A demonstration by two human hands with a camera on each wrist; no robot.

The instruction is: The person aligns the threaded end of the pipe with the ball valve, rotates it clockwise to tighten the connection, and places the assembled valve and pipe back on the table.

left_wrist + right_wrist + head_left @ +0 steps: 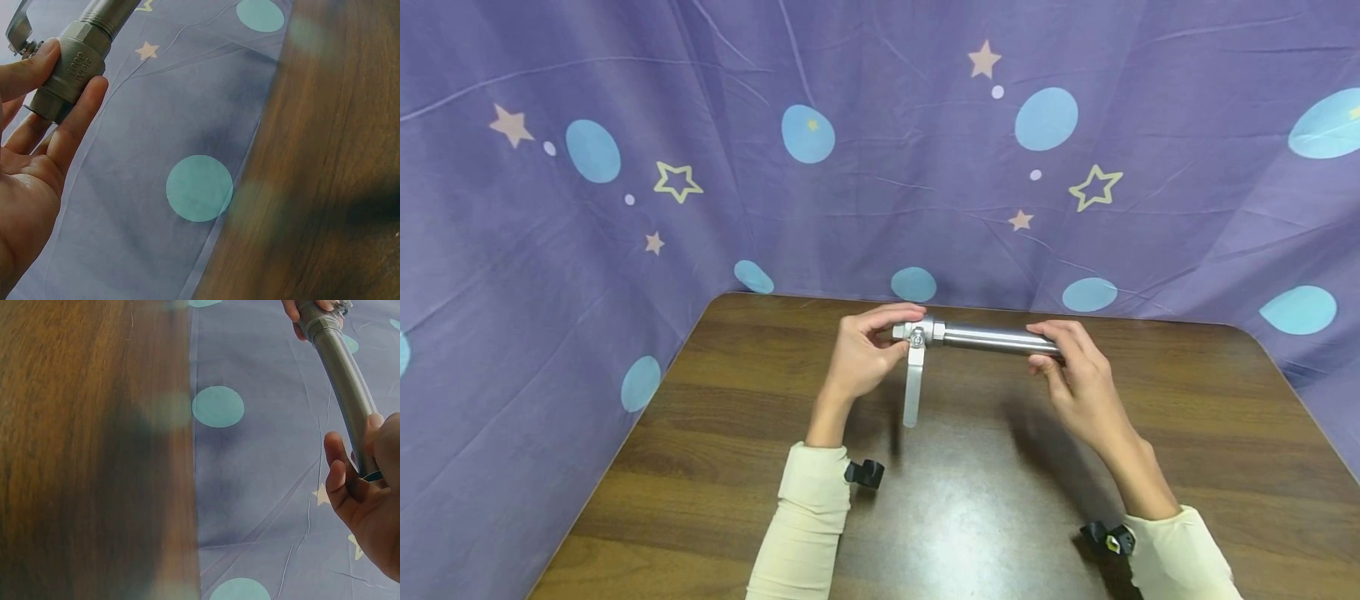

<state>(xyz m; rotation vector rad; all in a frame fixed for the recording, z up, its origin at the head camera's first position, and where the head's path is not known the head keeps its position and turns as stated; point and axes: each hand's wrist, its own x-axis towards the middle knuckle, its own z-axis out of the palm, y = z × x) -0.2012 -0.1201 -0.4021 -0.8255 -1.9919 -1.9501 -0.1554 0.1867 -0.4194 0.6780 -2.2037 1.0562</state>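
Silvery metal forms the ball valve (pixel 929 327) and the smooth, straight pipe (pixel 988 337) joined to it, held above the wooden table (pixel 715 433) between the left hand (pixel 867 360) and the right hand (pixel 1084 385). Raised lettering marks the valve body; its flat lever handle (pixel 913 392) points toward the person, just beside the left thumb. The left hand, partly closed, pinches the valve between thumb and fingers; the right, likewise partly closed, grips the pipe's far end.
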